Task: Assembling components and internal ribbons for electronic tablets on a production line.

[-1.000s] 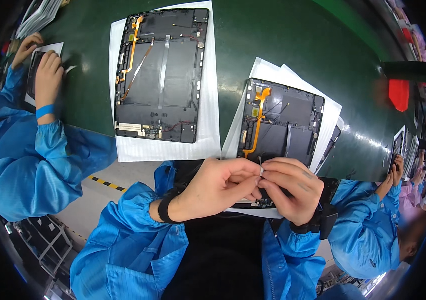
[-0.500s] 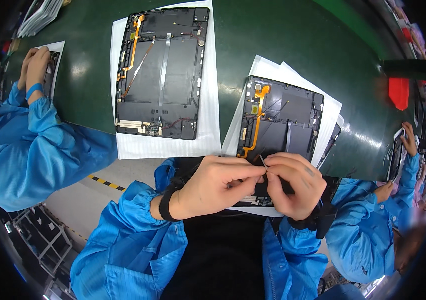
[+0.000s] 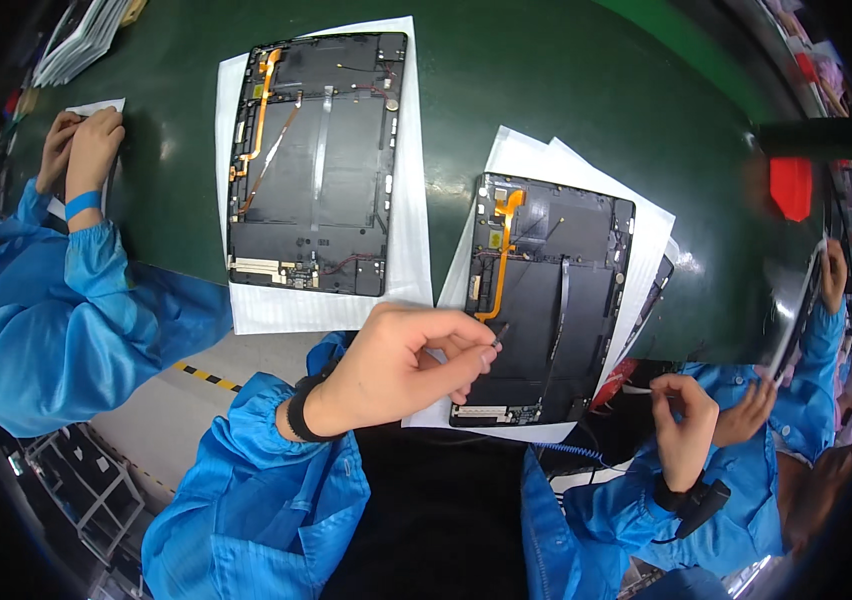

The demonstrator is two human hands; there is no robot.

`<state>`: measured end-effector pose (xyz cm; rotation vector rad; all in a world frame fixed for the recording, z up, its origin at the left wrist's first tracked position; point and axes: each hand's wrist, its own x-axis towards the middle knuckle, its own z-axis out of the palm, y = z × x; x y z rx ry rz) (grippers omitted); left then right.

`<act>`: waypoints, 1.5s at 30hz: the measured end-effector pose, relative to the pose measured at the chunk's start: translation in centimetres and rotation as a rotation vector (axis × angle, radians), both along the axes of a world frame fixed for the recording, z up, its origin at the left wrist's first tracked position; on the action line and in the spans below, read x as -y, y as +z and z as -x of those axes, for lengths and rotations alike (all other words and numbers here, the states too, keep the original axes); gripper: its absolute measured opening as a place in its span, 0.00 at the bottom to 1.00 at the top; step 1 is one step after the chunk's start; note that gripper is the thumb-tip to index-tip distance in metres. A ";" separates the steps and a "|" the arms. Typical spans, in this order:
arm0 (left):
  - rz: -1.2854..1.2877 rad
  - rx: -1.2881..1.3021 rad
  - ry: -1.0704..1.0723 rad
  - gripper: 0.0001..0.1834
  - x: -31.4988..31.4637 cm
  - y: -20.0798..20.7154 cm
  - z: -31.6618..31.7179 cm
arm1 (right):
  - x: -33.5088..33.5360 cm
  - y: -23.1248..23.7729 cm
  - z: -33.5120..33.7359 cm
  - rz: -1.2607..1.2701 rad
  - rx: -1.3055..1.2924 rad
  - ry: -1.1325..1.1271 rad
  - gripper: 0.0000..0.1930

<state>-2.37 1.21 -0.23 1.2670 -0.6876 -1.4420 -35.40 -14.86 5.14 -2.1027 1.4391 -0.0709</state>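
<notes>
At the centre of the frame, the left hand (image 3: 401, 365) has its thumb and forefinger pinched together on a small dark piece (image 3: 501, 334), too small to make out, above the lower left part of the near shell (image 3: 586, 310). The right hand (image 3: 684, 430) is at the lower right, well apart from the left, its thumb and forefinger closed on a thin white strip (image 3: 636, 389) that points leftward. The near shell, a black tablet back, lies right of centre on white sheets (image 3: 653, 250), slightly turned, its inside facing up; an orange ribbon (image 3: 503, 270) runs down its left side and a grey ribbon (image 3: 560, 300) down its middle. The far shell (image 3: 361, 170), a similar one, lies on white sheets at the upper left of centre, with its own orange ribbon along the left side. Both rest on the green table (image 3: 476, 90). At the left of the frame, a co-worker's two hands (image 3: 94, 150) are together over a white sheet; at the right, another co-worker holds a flat panel (image 3: 796, 310) on edge, near a red object (image 3: 791, 188). A blue coiled cord (image 3: 571, 452) shows below the near shell.
</notes>
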 end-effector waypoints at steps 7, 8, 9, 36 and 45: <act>0.050 0.182 -0.067 0.02 1.6 1.6 -0.6 | -1.8 0.2 -5.2 0.122 0.196 0.190 0.14; 0.052 0.187 -0.075 0.02 1.6 1.3 -0.3 | -2.5 0.9 -8.5 0.030 0.279 0.190 0.16; 0.091 0.221 -0.076 0.02 1.4 0.8 0.0 | -2.5 -0.1 -10.6 0.081 0.359 0.320 0.18; 0.618 1.258 -0.203 0.24 1.8 -3.3 -1.4 | 3.1 -5.8 -16.3 0.305 0.382 0.413 0.06; 0.590 1.267 -0.255 0.25 1.6 -3.1 -1.3 | 3.3 -5.4 -16.8 0.237 0.364 0.394 0.07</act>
